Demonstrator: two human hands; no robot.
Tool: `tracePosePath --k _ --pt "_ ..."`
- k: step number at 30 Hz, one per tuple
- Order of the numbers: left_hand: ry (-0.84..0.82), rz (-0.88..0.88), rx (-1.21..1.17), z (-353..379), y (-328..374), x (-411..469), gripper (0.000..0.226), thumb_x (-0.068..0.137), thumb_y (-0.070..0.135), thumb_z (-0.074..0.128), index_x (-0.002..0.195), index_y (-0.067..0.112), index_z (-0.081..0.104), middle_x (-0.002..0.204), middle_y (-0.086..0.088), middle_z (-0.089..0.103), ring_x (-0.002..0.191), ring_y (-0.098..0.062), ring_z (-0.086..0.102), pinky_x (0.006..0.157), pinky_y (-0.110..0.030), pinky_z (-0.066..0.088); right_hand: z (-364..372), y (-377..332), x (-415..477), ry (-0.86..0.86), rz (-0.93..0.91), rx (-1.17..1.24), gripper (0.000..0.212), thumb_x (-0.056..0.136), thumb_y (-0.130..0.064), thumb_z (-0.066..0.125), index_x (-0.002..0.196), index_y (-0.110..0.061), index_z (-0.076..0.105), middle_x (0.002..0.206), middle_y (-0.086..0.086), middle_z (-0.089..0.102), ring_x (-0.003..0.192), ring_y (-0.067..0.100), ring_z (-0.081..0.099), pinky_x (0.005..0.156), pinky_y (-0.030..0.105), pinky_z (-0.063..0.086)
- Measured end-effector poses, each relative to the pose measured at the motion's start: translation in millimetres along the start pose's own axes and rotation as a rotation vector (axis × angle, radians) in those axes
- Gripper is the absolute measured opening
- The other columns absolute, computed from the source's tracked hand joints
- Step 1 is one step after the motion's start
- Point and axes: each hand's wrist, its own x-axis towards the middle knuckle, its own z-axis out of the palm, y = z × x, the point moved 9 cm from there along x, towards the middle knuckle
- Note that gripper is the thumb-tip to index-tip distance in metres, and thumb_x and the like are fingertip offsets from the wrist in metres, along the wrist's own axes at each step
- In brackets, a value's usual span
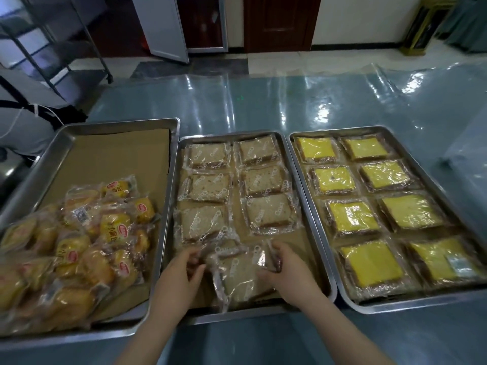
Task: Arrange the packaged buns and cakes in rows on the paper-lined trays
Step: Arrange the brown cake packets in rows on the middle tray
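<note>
Glossy blue-grey tabletop point(263, 101), under a clear plastic film, carries three steel trays side by side. At the near end of the middle tray point(250, 313), both hands hold one wrapped cake point(237, 275), tilted and lying askew across the brown paper point(303, 254). The left hand point(184, 270) has its fingers point(196, 260) curled on the left edge of the wrapper. The right hand point(284, 267) grips the wrapper's right edge, with the plastic bunched under its fingers point(274, 256). Another wrapped piece point(224, 246) lies just behind the held one, partly under it.

Farther up this tray, six brown cakes point(263, 180) lie flat in two columns of three. The right tray point(408, 302), touching the middle one, holds eight yellow cakes point(350, 216) in two columns of four. The left tray point(118, 123) has a loose pile of buns point(87, 246) in yellow-printed wrappers at its near end, and bare paper at its far end.

Beyond the tabletop, a person in grey point(23, 127) is at the far left beside a metal rack point(52, 48). A dark wooden door point(279, 22) stands at the back wall.
</note>
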Motion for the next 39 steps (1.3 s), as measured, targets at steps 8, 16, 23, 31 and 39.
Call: tracePosePath --k 8,16,23,31,39 --pt "-0.123 -0.080 -0.009 25 -2 -7 0.067 0.078 0.043 0.071 0.135 0.040 0.036 0.088 0.014 0.056 0.074 -0.003 0.056 0.058 -0.020 0.038 -70 15 -25 0.245 -0.017 -0.150 0.040 0.080 -0.013 0.072 0.113 -0.021 0.051 0.099 -0.006 0.061 0.087 0.009 0.059 0.077 0.031 0.050" --pt "0.115 -0.009 0.225 8 4 -15 0.031 0.079 0.052 0.062 0.092 0.026 0.052 0.116 -0.004 0.038 0.108 -0.024 0.042 0.085 -0.032 0.038 -58 -3 -36 0.396 -0.127 -0.839 0.092 0.091 -0.042 0.053 0.150 -0.008 -0.008 0.159 0.012 -0.006 0.145 0.030 -0.012 0.119 0.040 0.003" --pt "-0.051 0.371 0.317 25 32 -23 0.037 0.084 0.049 0.056 0.118 0.035 0.050 0.156 0.003 0.015 0.144 -0.017 0.000 0.114 -0.042 0.011 -5 -9 -8 0.111 -0.335 -0.910 0.072 0.095 -0.045 0.044 0.151 -0.033 0.000 0.158 0.002 -0.019 0.135 0.024 -0.036 0.111 0.039 -0.017" --pt "-0.394 0.360 0.539 53 18 -30 0.057 0.087 0.068 0.019 0.132 0.061 -0.015 0.150 0.018 -0.023 0.138 -0.015 -0.028 0.110 -0.039 -0.015 2 11 -4 -0.036 -0.283 -0.854 0.063 0.096 -0.048 0.039 0.146 -0.051 0.001 0.157 -0.002 -0.020 0.138 0.025 -0.031 0.111 0.040 -0.018" --pt "-0.466 0.197 0.559 51 9 -53 0.073 0.072 0.083 0.009 0.125 0.058 -0.034 0.146 0.012 -0.035 0.137 -0.029 -0.026 0.113 -0.048 -0.002 7 22 -9 -0.138 -0.261 -0.904 0.061 0.094 -0.061 0.029 0.140 -0.059 -0.011 0.154 0.001 -0.027 0.134 0.029 -0.037 0.112 0.045 -0.018"
